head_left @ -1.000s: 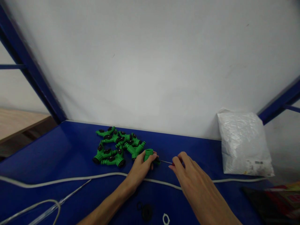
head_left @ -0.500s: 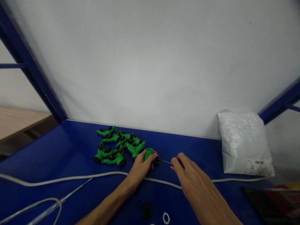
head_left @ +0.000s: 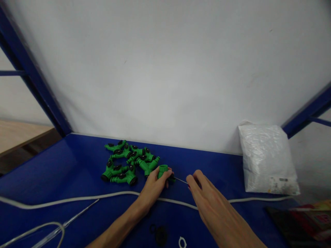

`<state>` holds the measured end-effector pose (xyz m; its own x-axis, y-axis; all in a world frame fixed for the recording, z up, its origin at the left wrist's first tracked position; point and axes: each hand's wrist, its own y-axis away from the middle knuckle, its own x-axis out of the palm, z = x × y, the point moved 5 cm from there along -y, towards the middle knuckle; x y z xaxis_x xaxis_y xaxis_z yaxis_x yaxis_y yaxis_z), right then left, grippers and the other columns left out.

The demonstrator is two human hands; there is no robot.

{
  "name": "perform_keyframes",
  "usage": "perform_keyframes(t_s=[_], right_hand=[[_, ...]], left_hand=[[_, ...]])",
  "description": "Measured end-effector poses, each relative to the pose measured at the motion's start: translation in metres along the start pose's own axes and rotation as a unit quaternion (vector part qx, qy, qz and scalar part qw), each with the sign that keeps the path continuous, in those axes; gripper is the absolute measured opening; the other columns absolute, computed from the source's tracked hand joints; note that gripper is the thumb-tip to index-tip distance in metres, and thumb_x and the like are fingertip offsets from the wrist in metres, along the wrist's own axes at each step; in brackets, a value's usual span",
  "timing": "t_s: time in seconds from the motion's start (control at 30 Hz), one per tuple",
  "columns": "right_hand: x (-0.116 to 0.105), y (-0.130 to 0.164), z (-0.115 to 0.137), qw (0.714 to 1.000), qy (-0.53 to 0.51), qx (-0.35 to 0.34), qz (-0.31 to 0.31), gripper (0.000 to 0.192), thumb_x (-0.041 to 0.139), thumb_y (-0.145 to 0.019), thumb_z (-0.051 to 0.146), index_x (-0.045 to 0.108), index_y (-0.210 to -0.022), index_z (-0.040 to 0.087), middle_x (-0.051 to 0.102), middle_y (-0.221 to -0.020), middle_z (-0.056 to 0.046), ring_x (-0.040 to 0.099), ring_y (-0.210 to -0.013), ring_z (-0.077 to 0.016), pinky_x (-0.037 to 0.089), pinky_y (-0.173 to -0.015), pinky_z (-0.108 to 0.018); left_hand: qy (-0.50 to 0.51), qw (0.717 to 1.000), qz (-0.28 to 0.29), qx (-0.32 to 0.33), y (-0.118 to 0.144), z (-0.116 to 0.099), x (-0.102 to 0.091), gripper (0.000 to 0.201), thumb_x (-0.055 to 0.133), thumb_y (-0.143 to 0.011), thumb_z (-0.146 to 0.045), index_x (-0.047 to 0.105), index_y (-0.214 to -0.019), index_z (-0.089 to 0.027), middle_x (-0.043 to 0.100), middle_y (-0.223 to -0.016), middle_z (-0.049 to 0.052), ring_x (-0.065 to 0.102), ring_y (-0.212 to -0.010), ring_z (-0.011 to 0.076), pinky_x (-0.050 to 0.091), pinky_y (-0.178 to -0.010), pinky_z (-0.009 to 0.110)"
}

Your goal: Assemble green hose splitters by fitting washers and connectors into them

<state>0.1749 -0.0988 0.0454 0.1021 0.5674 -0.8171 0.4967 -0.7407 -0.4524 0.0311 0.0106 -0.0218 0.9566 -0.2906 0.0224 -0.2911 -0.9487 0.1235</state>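
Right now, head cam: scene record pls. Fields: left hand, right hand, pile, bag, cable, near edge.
left hand: left hand grips a green fitting on the blue table
right hand: right hand pinches a thin screwdriver, tip at the fitting
pile: green fittings heaped left of the held one
bag: white plastic bag against the wall, right
cable: white cable runs across the table
near edge: black rings, white ring

Pile of fittings (head_left: 128,163) lies left of the bag (head_left: 267,159), cord (head_left: 77,198) before both.
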Motion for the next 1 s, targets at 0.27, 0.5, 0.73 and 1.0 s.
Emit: perform_keyframes(t_s=[0.27,0.5,0.73,1.0], right_hand=[[-0.022,-0.023,0.006,0.998,0.052,0.01,-0.042,0.042,0.029,-0.084,-0.002,0.059,-0.112,0.01,0.072,-0.105,-0.02,0.074,-0.089,-0.0262,0.062,-0.072,-0.035],[-0.012,-0.023,-0.001,0.998,0.047,0.034,-0.034,0.041,0.022,-0.099,0.011,0.062,-0.094,0.017,0.073,-0.089,-0.015,0.073,-0.079,-0.028,0.062,-0.064,-0.041],[-0.002,0.0,-0.002,0.999,0.0,0.04,-0.009,0.045,0.032,-0.093,0.009,0.049,-0.134,0.012,0.062,-0.128,-0.024,0.064,-0.116,-0.0319,0.06,-0.083,-0.043],[-0.016,-0.021,0.003,0.999,0.024,0.028,-0.013,0.035,0.032,-0.092,0.005,0.059,-0.115,0.009,0.069,-0.112,-0.023,0.071,-0.095,-0.0288,0.06,-0.078,-0.039]], left_hand=[[-0.017,1.0,-0.013,0.003,0.0,0.001,0.0,0.043,0.058,-0.08,-0.052,0.068,-0.095,-0.012,0.055,-0.06,-0.001,0.051,-0.062,0.0169,0.036,-0.062,0.029],[0.006,1.0,-0.008,0.004,-0.003,0.004,0.0,0.04,0.059,-0.079,-0.05,0.068,-0.095,-0.014,0.064,-0.075,0.002,0.054,-0.063,0.0167,0.04,-0.064,0.03],[0.004,1.0,-0.01,0.006,-0.001,0.003,0.001,0.041,0.059,-0.079,-0.049,0.068,-0.095,-0.013,0.06,-0.068,0.0,0.054,-0.065,0.0178,0.04,-0.065,0.03],[0.012,1.0,-0.005,0.003,0.001,0.001,0.001,0.039,0.06,-0.08,-0.047,0.067,-0.096,-0.013,0.061,-0.071,0.001,0.056,-0.066,0.0174,0.042,-0.067,0.03]])
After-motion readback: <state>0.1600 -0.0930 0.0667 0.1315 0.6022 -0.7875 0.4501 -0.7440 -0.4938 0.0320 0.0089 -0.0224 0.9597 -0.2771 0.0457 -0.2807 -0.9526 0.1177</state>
